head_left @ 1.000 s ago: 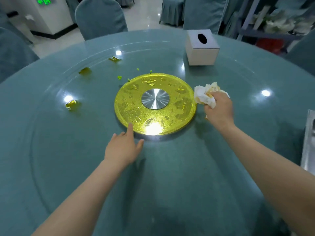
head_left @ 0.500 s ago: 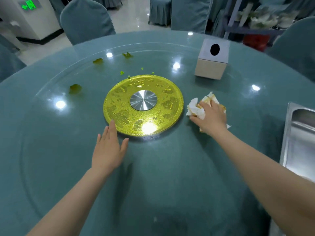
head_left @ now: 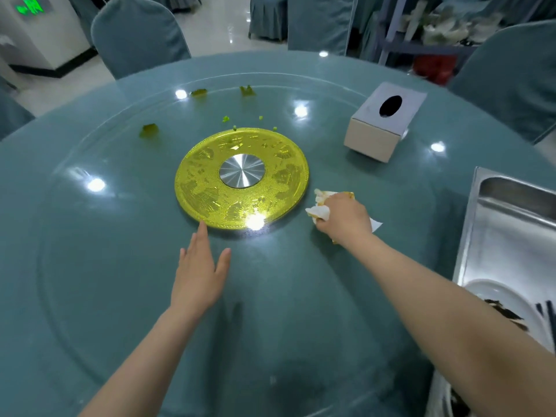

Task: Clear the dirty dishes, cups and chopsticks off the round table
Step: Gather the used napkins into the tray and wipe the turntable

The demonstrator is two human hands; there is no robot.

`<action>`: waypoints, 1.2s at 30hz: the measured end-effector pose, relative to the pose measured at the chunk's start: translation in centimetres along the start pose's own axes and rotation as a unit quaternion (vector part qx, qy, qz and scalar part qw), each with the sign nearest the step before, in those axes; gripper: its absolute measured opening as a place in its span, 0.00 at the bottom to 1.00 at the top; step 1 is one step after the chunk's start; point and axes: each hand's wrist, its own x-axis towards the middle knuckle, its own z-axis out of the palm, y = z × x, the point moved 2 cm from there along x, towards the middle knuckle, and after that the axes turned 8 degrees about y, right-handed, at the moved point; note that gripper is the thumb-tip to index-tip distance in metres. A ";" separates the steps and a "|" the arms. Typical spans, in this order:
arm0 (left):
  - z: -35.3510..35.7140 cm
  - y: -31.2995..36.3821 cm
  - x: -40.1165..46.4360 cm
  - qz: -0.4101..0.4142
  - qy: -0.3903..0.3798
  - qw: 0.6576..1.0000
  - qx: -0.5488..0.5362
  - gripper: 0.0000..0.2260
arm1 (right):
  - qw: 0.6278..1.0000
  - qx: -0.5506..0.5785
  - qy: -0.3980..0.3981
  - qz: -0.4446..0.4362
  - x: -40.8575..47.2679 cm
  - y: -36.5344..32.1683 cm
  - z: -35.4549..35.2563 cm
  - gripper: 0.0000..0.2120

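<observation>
The right hand point(head_left: 343, 219) presses a crumpled napkin point(head_left: 319, 209) onto the round table point(head_left: 90, 266), its fingers curled over it and hiding most of it; the left hand point(head_left: 198, 272) lies flat, fingers spread, just short of the gold disc point(head_left: 204, 188); right of the grip, a steel tray point(head_left: 511, 224) holds a plate point(head_left: 496, 293), both cut off by the frame edge.

A tissue box point(head_left: 385, 121) beyond the gold disc point(head_left: 240, 179), chairs point(head_left: 138, 34) behind
</observation>
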 end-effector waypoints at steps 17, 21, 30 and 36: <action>-4.8 4.1 -9.7 -0.028 -0.028 0.999 -0.035 0.28 | 0.969 0.072 -0.189 -0.140 -16.5 -8.5 -3.7 0.13; -6.3 4.8 -11.6 -0.027 -0.020 0.999 -0.037 0.28 | 0.967 0.113 -0.188 -0.127 -19.0 -8.2 -5.4 0.14; -7.4 7.2 -15.5 -0.050 -0.031 0.997 -0.052 0.27 | 0.959 0.268 -0.084 0.039 -24.0 -0.4 -9.9 0.18; -6.5 10.0 -17.8 -0.034 -0.053 0.996 -0.071 0.27 | 0.939 0.319 0.034 0.124 -26.9 5.8 -13.6 0.25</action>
